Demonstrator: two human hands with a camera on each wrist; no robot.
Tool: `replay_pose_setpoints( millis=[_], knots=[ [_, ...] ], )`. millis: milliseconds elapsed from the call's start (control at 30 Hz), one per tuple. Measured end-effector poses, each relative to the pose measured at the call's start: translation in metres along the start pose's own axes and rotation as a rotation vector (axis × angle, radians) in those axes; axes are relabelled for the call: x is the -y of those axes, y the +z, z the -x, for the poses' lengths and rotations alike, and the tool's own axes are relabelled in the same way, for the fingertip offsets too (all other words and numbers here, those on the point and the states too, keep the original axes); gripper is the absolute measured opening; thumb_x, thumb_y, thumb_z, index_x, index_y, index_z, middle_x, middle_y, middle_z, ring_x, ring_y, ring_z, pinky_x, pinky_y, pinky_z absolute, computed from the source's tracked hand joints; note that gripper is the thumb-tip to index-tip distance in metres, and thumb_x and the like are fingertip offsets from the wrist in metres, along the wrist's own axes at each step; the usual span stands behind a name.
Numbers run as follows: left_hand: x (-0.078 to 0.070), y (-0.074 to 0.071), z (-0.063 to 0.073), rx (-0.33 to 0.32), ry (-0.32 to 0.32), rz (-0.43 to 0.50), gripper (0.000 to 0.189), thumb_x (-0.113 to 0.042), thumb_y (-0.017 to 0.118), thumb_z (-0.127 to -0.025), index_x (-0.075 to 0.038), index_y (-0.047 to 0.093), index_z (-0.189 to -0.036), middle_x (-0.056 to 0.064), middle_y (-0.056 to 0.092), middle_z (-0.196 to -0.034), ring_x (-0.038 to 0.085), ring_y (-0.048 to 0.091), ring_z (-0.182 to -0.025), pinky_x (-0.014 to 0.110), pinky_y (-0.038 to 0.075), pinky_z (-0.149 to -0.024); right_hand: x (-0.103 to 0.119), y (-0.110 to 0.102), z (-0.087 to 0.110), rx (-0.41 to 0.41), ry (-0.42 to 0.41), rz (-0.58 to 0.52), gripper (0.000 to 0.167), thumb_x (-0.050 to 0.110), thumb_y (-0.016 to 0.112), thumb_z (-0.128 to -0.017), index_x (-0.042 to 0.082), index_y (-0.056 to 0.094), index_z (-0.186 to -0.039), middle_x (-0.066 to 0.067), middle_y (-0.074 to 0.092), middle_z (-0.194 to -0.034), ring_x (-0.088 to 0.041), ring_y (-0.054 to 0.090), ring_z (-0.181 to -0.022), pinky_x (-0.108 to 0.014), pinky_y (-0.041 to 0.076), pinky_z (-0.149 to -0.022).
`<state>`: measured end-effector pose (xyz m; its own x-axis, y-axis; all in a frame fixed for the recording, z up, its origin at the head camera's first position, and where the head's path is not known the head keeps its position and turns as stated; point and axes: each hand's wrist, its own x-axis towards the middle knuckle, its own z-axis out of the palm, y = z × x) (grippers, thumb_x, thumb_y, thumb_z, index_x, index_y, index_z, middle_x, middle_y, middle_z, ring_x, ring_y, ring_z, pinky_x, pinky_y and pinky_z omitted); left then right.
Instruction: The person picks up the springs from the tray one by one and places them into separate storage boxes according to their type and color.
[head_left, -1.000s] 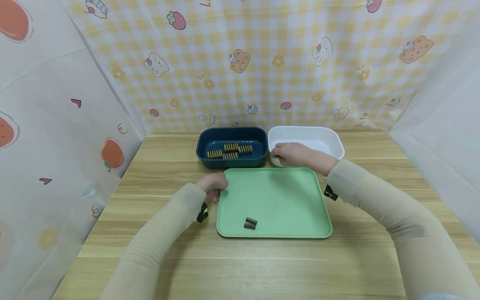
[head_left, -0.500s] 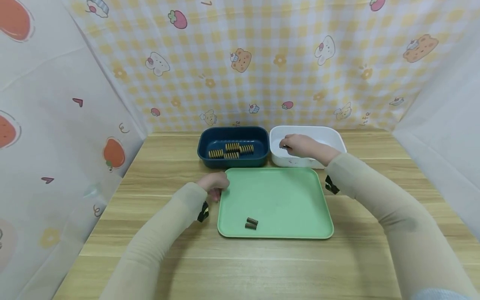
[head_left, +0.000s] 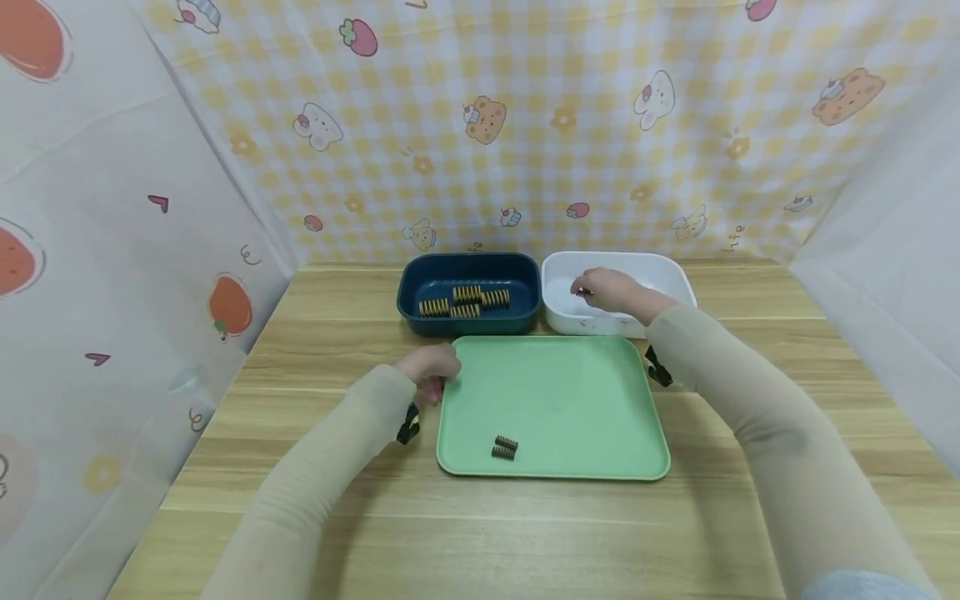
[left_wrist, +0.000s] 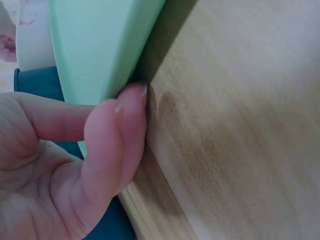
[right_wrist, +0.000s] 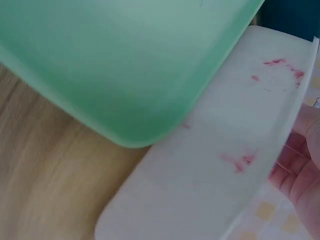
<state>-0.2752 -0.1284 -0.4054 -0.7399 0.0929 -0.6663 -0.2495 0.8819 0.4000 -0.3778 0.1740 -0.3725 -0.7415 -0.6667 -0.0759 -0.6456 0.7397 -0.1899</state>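
Observation:
My right hand (head_left: 611,290) pinches a small dark coil spring (head_left: 584,292) over the inside of the white bin (head_left: 600,326). In the right wrist view the fingers sit beyond the bin's near wall, and most of the spring is hidden. At the left rim of the green tray (head_left: 562,400), my left hand (head_left: 427,367) grips the edge between curled fingers and thumb, as the left wrist view shows. Two dark coil springs (head_left: 504,453) lie side by side near the tray's front left.
Left of the white bin stands a dark blue bin (head_left: 480,327) holding several yellow springs (head_left: 433,307). Both bins stand right behind the tray on the wooden table (head_left: 540,533). A checked cloth (head_left: 525,175) hangs behind.
My right hand, with the dark spring, has moved from the white bin's front left corner to over its inside. The left hand stays at the tray's edge.

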Motion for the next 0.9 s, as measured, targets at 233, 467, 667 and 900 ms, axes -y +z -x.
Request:
replay_pose_setpoints(
  millis=[233, 467, 667, 900],
  knots=[
    [0.0, 0.0, -0.001, 0.011, -0.002, 0.0, 0.05, -0.006, 0.036, -0.088, 0.004, 0.027, -0.137, 0.014, 0.058, -0.067, 0.015, 0.054, -0.044, 0.021, 0.046, -0.041, -0.015, 0.017, -0.006, 0.034, 0.042, -0.07, 0.025, -0.005, 0.053, -0.086, -0.005, 0.063, -0.109, -0.021, 0.063, -0.104, -0.033, 0.058, -0.098, -0.044, 0.045, -0.09],
    [-0.001, 0.001, 0.001, 0.007, -0.009, 0.019, 0.048, -0.006, 0.036, -0.09, 0.003, 0.028, -0.136, 0.014, 0.058, -0.067, 0.015, 0.053, -0.044, 0.022, 0.046, -0.041, -0.026, 0.027, -0.007, 0.066, 0.126, -0.114, 0.025, -0.003, 0.05, -0.088, -0.003, 0.064, -0.11, -0.022, 0.063, -0.108, -0.035, 0.056, -0.103, -0.045, 0.042, -0.094],
    [-0.003, 0.002, 0.0, 0.003, -0.024, 0.008, 0.045, -0.006, 0.036, -0.089, 0.002, 0.032, -0.133, 0.013, 0.057, -0.063, 0.015, 0.054, -0.043, 0.021, 0.045, -0.039, -0.032, 0.032, -0.007, 0.114, 0.178, -0.103, 0.025, 0.0, 0.049, -0.09, 0.001, 0.065, -0.108, -0.021, 0.062, -0.107, -0.035, 0.055, -0.103, -0.048, 0.04, -0.095],
    [-0.003, 0.001, -0.001, -0.01, -0.031, -0.019, 0.044, -0.006, 0.035, -0.089, 0.001, 0.033, -0.132, 0.013, 0.058, -0.062, 0.015, 0.055, -0.043, 0.022, 0.045, -0.04, -0.032, 0.033, -0.01, 0.115, 0.178, -0.083, 0.025, 0.0, 0.048, -0.09, 0.001, 0.065, -0.108, -0.021, 0.062, -0.108, -0.035, 0.054, -0.104, -0.049, 0.039, -0.095]
  ],
)
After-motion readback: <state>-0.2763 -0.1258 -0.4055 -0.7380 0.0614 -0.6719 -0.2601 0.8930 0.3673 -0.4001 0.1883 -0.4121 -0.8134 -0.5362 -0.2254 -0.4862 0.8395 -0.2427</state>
